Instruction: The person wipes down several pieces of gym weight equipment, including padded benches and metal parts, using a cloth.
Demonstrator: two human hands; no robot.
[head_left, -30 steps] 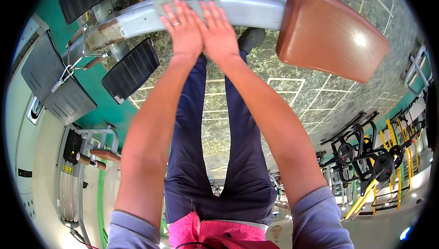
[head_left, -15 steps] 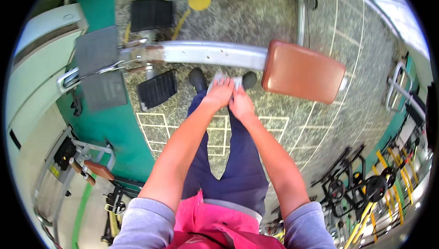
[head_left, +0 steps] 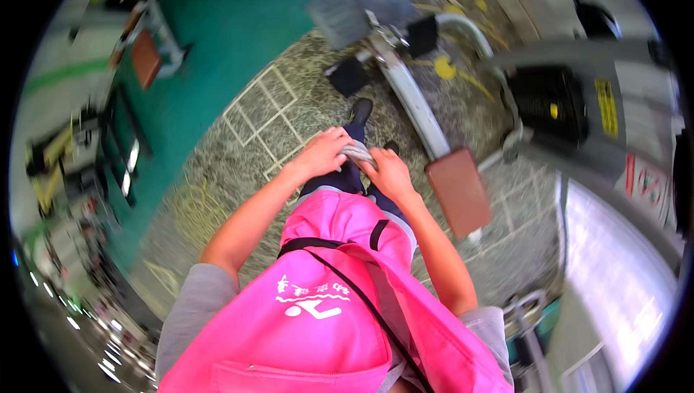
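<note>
A light grey cloth [head_left: 357,152], bunched into a twisted roll, stretches between my two hands in front of my legs. Its left end is gripped by my left hand [head_left: 323,152], fingers curled over it. At the other end, the fingers of my right hand [head_left: 391,173] are wrapped round the cloth. A pink apron [head_left: 318,335] with a black strap covers my front. To the right of my hands is a brown padded seat [head_left: 458,189], attached to a long silver rail [head_left: 416,104]; neither hand touches them.
Beyond my feet, the rail carries black foot pads [head_left: 347,76] and grey plates [head_left: 361,9]. A large grey machine [head_left: 571,97] stands at the right. Exercise equipment with a brown pad [head_left: 146,59] is at the left. White grid lines [head_left: 253,122] mark the speckled floor.
My view and body have turned, so the rail now runs diagonally on the right. My hands have come closer to my body and farther apart, with the cloth now twisted between them.
</note>
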